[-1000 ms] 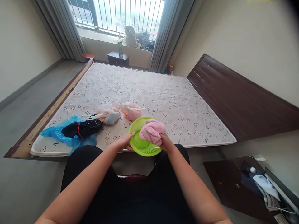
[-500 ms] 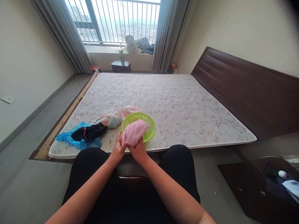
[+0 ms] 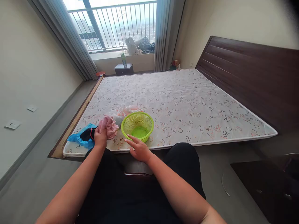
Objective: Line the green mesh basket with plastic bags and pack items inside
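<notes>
A bunched pink towel (image 3: 108, 125) is gripped in my left hand (image 3: 101, 139), above the front left part of the mattress. My right hand (image 3: 139, 150) is free, its fingers spread near the front rim of a green plastic basket (image 3: 137, 133). Nothing lies in the basket, which stands upright on the mattress. Whether my right fingertips touch its rim I cannot tell. Just left of the towel are a black plastic bag (image 3: 87, 135) and a blue plastic bag (image 3: 78, 140).
White and pinkish plastic bags (image 3: 130, 109) lie behind the basket on the letter-printed mattress (image 3: 177, 102). A dark wooden headboard (image 3: 245, 65) rises at right. A small nightstand (image 3: 123, 69) with a green bottle (image 3: 123, 59) stands by the window.
The towel has moved left, away from over the basket, in my left hand. My right hand has let go of it, and the basket's inside is now visible. The view has shifted slightly.
</notes>
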`<move>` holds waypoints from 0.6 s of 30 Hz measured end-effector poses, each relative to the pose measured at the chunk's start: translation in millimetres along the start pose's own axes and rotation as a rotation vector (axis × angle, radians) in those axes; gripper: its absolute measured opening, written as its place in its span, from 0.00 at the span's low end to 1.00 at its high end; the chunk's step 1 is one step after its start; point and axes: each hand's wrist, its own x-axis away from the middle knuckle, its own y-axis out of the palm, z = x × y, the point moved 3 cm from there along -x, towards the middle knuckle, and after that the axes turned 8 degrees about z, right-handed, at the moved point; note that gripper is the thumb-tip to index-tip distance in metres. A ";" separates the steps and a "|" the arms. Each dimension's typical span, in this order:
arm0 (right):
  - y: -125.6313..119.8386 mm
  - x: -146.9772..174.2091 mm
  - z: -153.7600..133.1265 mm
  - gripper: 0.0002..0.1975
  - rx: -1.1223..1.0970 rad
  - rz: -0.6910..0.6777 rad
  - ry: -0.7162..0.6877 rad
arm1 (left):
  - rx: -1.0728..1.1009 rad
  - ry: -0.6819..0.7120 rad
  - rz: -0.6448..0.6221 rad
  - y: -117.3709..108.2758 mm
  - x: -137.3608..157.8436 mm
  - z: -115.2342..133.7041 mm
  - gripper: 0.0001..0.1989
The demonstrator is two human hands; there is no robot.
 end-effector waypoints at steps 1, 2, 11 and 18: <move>-0.5 0.4 3.4 0.30 0.002 0.027 0.001 | -0.104 -0.011 -0.047 5.1 -4.3 -12.5 0.20; -0.6 0.9 7.2 0.28 0.009 0.049 0.006 | -0.216 -0.013 -0.120 11.3 -6.7 -25.4 0.20; 11.0 8.7 27.0 0.27 0.111 0.125 -0.009 | -0.602 0.173 -0.353 37.9 -44.5 -74.1 0.19; 19.7 9.5 24.9 0.20 0.170 0.137 -0.024 | -0.797 0.102 -0.087 -42.9 -125.8 -78.3 0.32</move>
